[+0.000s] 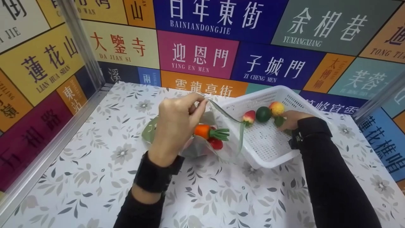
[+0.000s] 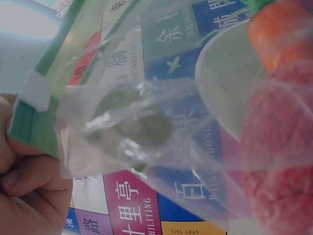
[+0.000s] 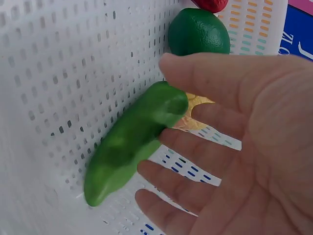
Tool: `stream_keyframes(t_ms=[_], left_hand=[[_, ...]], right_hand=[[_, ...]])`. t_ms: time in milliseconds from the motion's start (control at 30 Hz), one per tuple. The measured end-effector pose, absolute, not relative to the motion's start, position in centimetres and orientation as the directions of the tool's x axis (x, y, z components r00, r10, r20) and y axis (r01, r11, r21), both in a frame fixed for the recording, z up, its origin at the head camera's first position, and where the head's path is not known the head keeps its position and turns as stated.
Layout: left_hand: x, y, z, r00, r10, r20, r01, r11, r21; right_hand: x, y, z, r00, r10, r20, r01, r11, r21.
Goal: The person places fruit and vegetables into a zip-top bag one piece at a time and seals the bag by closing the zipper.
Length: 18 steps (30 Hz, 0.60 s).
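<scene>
My left hand (image 1: 177, 126) pinches the green top edge of a clear zip bag (image 1: 242, 136), near its white slider (image 2: 35, 90). Inside the bag are an orange toy carrot (image 1: 202, 130) with green leaves and a red item (image 1: 216, 144); the left wrist view shows a bumpy red piece (image 2: 279, 152) beside the carrot. My right hand (image 1: 292, 120) reaches into the white basket (image 1: 269, 164), fingers spread beside a green toy pepper (image 3: 132, 144). Its fingertips are close to the pepper; whether they touch it I cannot tell.
Also in the basket are a dark green round fruit (image 1: 263, 114), a red-and-yellow strawberry-like fruit (image 1: 249, 117) and a yellow-orange fruit (image 1: 277, 108). A floral cloth (image 1: 123, 153) covers the table. Printed panels (image 1: 196, 52) stand behind and at the sides.
</scene>
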<state>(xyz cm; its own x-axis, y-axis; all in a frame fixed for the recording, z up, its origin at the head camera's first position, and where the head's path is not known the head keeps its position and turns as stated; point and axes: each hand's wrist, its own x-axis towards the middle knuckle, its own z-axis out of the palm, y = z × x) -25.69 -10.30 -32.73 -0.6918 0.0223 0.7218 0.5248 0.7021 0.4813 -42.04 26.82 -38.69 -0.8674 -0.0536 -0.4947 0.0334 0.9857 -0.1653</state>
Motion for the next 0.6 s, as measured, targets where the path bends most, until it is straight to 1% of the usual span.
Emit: stream_keyframes(t_ms=[67, 167, 300, 500, 600], left_hand=[[-25.7, -10.3, -32.8, -0.684, 0.022, 0.729, 0.529, 0.703, 0.476], [-25.8, -10.4, -32.8, -0.678, 0.022, 0.735, 0.535, 0.701, 0.472], [-25.9, -10.6, -32.8, -0.690, 0.021, 0.723, 0.528, 0.698, 0.484], [-25.9, -10.7, -32.8, -0.703, 0.025, 0.711, 0.523, 0.696, 0.492], [-25.9, -10.7, -32.8, -0.703, 0.025, 0.711, 0.523, 0.695, 0.493]], right_hand=[[-42.1, 26.9, -38.7, -0.879, -0.062, -0.472, 0.023, 0.985, -0.172], [-42.2, 26.7, -38.6, -0.880, -0.078, -0.469, 0.008, 0.984, -0.180], [-42.2, 26.4, -38.5, -0.872, -0.065, -0.484, 0.034, 0.981, -0.193], [-42.6, 26.5, -40.0, -0.887, -0.035, -0.460, 0.072, 0.974, -0.213], [-42.8, 26.4, -40.7, -0.894, -0.037, -0.446, 0.080, 0.967, -0.242]])
